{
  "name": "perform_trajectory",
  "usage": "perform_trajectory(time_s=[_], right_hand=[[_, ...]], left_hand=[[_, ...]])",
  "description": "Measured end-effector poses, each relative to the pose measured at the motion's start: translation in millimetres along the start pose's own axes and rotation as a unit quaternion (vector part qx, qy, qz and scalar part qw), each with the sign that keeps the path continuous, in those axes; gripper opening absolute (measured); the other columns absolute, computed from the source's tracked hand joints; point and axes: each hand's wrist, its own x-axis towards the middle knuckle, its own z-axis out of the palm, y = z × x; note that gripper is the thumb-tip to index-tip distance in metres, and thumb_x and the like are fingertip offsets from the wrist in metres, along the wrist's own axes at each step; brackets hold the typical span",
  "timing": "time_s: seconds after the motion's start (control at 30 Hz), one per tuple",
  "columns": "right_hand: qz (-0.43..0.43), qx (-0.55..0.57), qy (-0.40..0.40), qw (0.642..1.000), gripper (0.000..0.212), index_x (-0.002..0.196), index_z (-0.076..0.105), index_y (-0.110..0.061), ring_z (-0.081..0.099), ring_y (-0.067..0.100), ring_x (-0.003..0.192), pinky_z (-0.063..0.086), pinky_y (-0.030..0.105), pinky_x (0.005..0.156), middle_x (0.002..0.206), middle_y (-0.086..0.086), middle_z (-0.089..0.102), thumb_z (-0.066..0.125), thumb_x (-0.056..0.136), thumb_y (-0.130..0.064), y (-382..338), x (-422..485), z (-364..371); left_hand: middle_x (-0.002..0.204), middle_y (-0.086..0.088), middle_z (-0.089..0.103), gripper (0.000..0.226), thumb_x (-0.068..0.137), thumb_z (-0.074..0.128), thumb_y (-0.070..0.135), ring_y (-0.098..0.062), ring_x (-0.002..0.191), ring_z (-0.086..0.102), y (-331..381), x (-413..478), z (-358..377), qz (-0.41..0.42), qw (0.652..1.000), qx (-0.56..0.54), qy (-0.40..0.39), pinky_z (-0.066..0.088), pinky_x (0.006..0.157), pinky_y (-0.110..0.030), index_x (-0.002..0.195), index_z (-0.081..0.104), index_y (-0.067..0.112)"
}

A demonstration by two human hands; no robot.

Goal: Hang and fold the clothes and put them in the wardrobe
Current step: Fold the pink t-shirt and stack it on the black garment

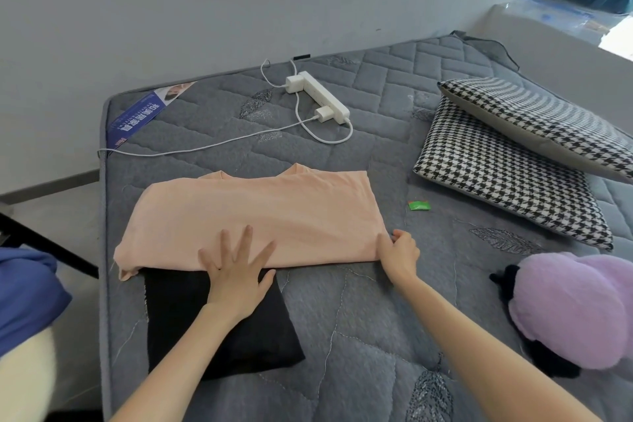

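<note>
Where it lies flat on the grey quilted mattress (359,336), the peach short-sleeved cotton shirt (257,212) has its long axis running left to right, with its neckline pointing to the far edge, toward the wall. Left hand (236,277): fully open, fingers straight and spread, palm pressing down on the shirt's near edge, the heel of the hand over a folded black garment (222,329) that runs partly under that edge. Right hand (400,257): fingers curled, pinching the shirt's near right corner. Beyond the shirt's far edge lies a white power strip (322,96) with two plugs and cables. Just right of the shirt lies a small green wrapper (418,205); further right are two stacked black-and-white houndstooth pillows (507,175), and nearer the person than the pillows a lilac plush toy (575,308).
</note>
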Motion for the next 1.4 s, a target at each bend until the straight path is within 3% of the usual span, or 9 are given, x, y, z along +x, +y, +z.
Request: perform_trajectory(time_s=[0.07,0.17,0.3,0.47,0.63,0.83,1.07,1.23,1.4], right_hand=[[0.003,-0.024,-0.037,0.999,0.051,0.109,0.052,-0.012,0.040,0.033,0.117,0.034,0.039,0.089,0.123,0.017,0.056,0.042,0.077,-0.049,-12,9,5],[0.007,-0.040,-0.071,0.997,0.061,0.135,0.042,-0.006,0.037,0.033,0.129,0.034,0.038,0.099,0.133,0.014,0.052,0.057,0.088,-0.042,-27,24,13],[0.040,-0.044,-0.077,0.995,0.074,0.129,0.043,-0.001,0.051,0.032,0.120,0.044,0.039,0.096,0.130,0.015,0.053,0.070,0.079,-0.048,-39,37,17],[0.020,-0.011,-0.114,0.993,0.054,0.121,0.053,0.003,0.055,0.033,0.111,0.044,0.036,0.087,0.120,0.017,0.060,0.063,0.088,-0.039,-36,37,23],[-0.036,0.092,-0.081,0.992,0.031,0.109,0.061,-0.003,0.055,0.023,0.094,0.041,0.031,0.076,0.106,0.012,0.063,0.058,0.092,-0.029,-31,27,15],[-0.042,0.078,-0.062,0.994,0.022,0.102,0.061,-0.008,0.055,0.025,0.093,0.044,0.036,0.081,0.098,0.008,0.062,0.054,0.092,-0.026,-34,28,0],[-0.080,0.054,-0.136,0.986,0.018,0.095,0.059,-0.008,0.053,0.024,0.087,0.041,0.034,0.074,0.092,0.007,0.059,0.048,0.089,-0.021,-87,20,0],[-0.154,0.069,-0.186,0.968,0.018,0.086,0.059,-0.016,0.050,0.021,0.086,0.038,0.031,0.070,0.083,0.001,0.055,0.045,0.093,-0.024,-136,-9,26],[-0.213,0.086,-0.285,0.930,0.012,0.087,0.053,-0.011,0.045,0.012,0.067,0.038,0.023,0.058,0.072,-0.003,0.047,0.047,0.093,-0.019,-154,-57,77]], left_hand=[[0.155,-0.002,-0.026,0.056,0.097,0.015,0.056,-0.042,0.138,-0.028,-2,2,1,-0.001,1.000,-0.005,0.002,-0.006,0.105,-0.070,0.146,-0.010,0.046],[0.157,0.000,-0.021,0.061,0.089,-0.001,0.066,-0.042,0.138,-0.026,-4,4,5,0.000,1.000,0.005,0.004,-0.006,0.104,-0.071,0.146,-0.009,0.047],[0.159,0.000,-0.015,0.086,0.064,-0.019,0.066,-0.042,0.139,-0.025,-4,7,12,0.002,1.000,-0.015,0.019,-0.009,0.102,-0.071,0.147,-0.003,0.047],[0.159,-0.001,-0.014,0.079,0.073,-0.014,0.066,-0.042,0.139,-0.024,-3,5,8,0.002,1.000,-0.011,0.020,-0.011,0.102,-0.070,0.147,0.000,0.046],[0.160,0.004,-0.003,0.057,0.098,0.026,0.051,-0.033,0.145,-0.013,-8,-3,-4,0.006,0.997,-0.054,0.061,-0.003,0.110,-0.063,0.149,0.002,0.043],[0.159,0.004,-0.013,0.062,0.096,0.031,0.054,-0.029,0.145,-0.015,-11,-5,-13,0.040,0.997,-0.023,0.066,-0.010,0.111,-0.058,0.147,-0.003,0.044],[0.159,0.011,0.000,0.050,0.099,0.028,0.048,-0.027,0.145,-0.016,-11,5,-23,0.069,0.998,-0.006,-0.014,-0.010,0.112,-0.057,0.148,0.017,0.043],[0.155,0.018,0.020,0.041,0.101,0.033,0.037,-0.009,0.146,-0.004,-29,-4,-28,0.132,0.984,-0.113,-0.025,-0.014,0.113,-0.039,0.142,0.036,0.041],[0.146,0.004,0.040,0.041,0.100,0.041,0.015,-0.009,0.135,0.033,-52,-17,-38,0.037,0.936,-0.344,0.070,0.018,0.108,-0.017,0.140,0.044,0.022]])
